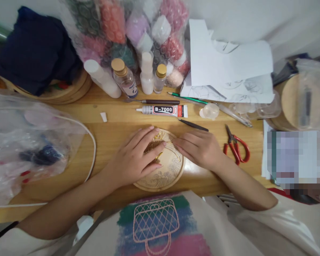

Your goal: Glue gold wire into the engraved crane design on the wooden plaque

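A round wooden plaque (165, 165) with drawn wave lines lies on the table in front of me. Gold wire-like material (153, 145) covers part of its upper left, partly hidden under my fingers. My left hand (132, 153) rests across the plaque's left side with its fingers spread. At the upper right edge, my right hand (201, 147) has its fingers pinched together against the plaque; anything between them is hidden. Black tweezers (194, 125) lie just above my right hand. Red-handled pliers (236, 144) lie open to its right.
A B-7000 glue tube (164, 110), a dark-handled pointed tool (161, 102) and a small white cap (104, 117) lie beyond the plaque. Bottles (125, 80) stand at the back beside papers (229, 67). A white cord (94, 149) curves near a plastic bag (40, 142) on the left.
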{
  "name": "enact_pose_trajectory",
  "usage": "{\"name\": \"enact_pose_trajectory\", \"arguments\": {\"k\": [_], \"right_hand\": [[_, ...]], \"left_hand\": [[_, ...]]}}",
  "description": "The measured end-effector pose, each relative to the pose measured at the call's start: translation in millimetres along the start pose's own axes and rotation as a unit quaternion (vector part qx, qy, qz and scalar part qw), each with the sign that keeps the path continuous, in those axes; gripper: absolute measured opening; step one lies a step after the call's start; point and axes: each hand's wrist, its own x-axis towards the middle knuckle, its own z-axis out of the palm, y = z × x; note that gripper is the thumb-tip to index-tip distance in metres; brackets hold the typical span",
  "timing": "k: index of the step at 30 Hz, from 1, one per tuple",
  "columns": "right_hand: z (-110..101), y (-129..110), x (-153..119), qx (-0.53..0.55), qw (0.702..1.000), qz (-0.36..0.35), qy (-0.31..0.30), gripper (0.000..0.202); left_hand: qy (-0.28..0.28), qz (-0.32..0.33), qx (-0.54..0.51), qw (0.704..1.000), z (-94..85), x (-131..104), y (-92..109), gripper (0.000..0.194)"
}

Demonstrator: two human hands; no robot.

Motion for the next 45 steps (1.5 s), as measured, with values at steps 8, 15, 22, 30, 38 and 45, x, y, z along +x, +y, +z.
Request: {"name": "enact_pose_trajectory", "arguments": {"k": [8,15,22,30,38,45], "right_hand": [[-0.4,0.7,-1.4,-0.015,1.000,-0.005,-0.009,0.017],[-0.3,2.4,-0.8,0.012,1.000,-0.001,-0.011,0.016],[1.5,3.0,-2.7,0.042,0.999,0.020,-0.008,0.016],[0.4,6.4,-3.4,0.100,0.994,0.052,-0.012,0.015],[-0.2,7.5,-3.0,0.156,0.984,0.080,-0.018,0.012],[1.5,6.1,-2.2,0.149,0.985,0.080,-0.014,0.011]], "left_hand": [[0.007,-0.003,0.000,1.000,1.5,-0.9,0.1,0.040],[0.001,-0.012,0.007,1.000,0.7,-0.3,0.7,0.038],[0.005,-0.016,-0.013,1.000,0.7,0.0,0.6,0.038],[0.002,-0.017,0.001,1.000,-0.4,0.9,1.4,0.038],[0.000,-0.018,0.004,1.000,-0.5,1.5,2.1,0.037],[0.003,-0.006,0.009,1.000,-0.8,1.7,1.5,0.037]]}}
